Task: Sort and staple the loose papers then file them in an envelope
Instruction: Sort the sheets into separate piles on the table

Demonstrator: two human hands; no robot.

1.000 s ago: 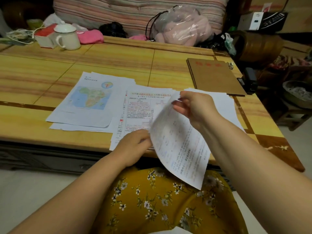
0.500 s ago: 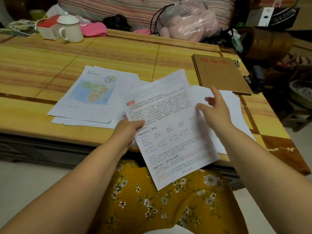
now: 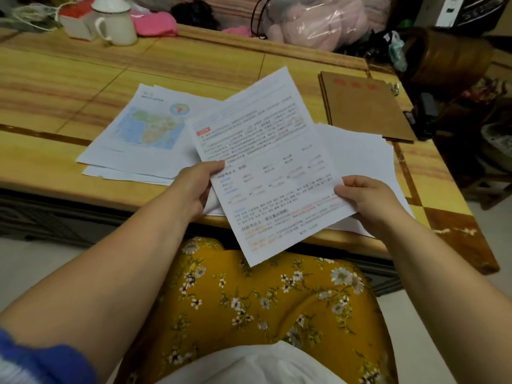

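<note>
Both forearms bare, reaching forward over lap. Left hand pinches the sheet's left edge, thumb on top. Right hand grips its right edge, fingers curled, thumb on top. 2 hands well apart.

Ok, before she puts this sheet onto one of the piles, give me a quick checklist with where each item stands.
1. Sheet held: ok, the left hand and right hand pinch the printed sheet at its side edges.
2. Print facing up: ok, but too blurred to read.
3. Map pile free to receive: ok.
4. White pile on the right free: ok.
5. Envelope in reach: ok, flat at the table's far right.
6. Stapler ready: cannot tell; a dark thing lies beside the envelope.
</note>
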